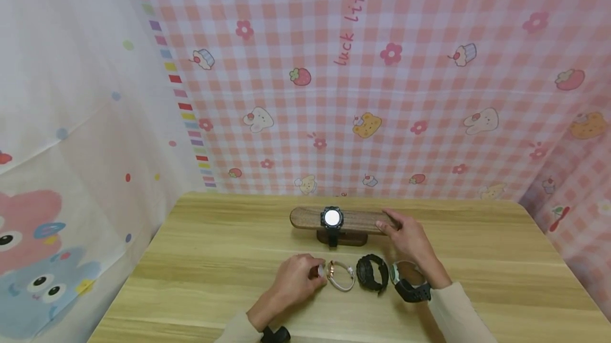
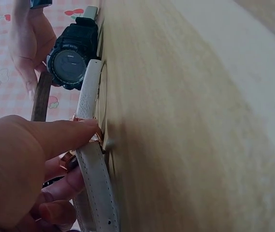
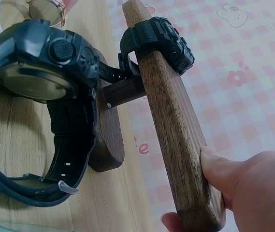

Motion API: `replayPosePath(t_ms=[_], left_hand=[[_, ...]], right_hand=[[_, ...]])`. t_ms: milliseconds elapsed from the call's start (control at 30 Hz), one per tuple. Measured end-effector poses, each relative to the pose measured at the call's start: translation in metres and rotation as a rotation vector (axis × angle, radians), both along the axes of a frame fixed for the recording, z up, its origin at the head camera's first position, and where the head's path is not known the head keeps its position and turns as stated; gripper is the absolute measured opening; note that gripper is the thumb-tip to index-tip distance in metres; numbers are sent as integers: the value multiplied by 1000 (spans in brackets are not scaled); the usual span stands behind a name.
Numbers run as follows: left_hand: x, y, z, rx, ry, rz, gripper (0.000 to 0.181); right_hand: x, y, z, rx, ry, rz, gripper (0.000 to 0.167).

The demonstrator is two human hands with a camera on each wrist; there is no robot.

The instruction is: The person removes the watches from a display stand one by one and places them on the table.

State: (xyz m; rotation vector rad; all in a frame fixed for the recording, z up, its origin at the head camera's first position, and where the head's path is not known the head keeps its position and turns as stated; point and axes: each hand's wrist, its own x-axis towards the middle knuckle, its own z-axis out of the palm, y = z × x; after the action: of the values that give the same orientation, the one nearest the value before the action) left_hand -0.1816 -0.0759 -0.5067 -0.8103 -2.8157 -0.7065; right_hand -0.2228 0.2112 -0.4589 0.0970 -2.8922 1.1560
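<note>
My left hand pinches a white-strapped watch with rose-gold metal parts, which stands on its side on the table. Its index finger lies over the middle of the watch; part of the case is hidden behind the fingers. My right hand grips the right end of a dark wooden watch stand, thumb on the near side. A black sports watch with a bright, glaring face is strapped round the stand's bar, left of its middle. The right wrist view shows that watch and the bar from the side.
To the right of the white-strapped watch, a black watch stands on its side. Farther right is a watch with a pale green rim and black strap, below my right forearm. A checked pink cloth hangs behind the wooden table.
</note>
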Motion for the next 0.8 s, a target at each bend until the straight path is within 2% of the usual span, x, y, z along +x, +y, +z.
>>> replayPosePath(t_ms=[333,433,633,800], left_hand=[[1,-2,2,32,-44,5,36],[0,-4,5,43,-51,3,40],[-6,-11,19,66,-13,0,44],[-13,-16,31,124,-16,-3,45]], right_hand=[[0,0,0,-5,4,-2,56],[0,0,0,-10,1,-5,57],[0,0,0,-17,-7,-10,57],[0,0,-1,-17,-3,-11,56]])
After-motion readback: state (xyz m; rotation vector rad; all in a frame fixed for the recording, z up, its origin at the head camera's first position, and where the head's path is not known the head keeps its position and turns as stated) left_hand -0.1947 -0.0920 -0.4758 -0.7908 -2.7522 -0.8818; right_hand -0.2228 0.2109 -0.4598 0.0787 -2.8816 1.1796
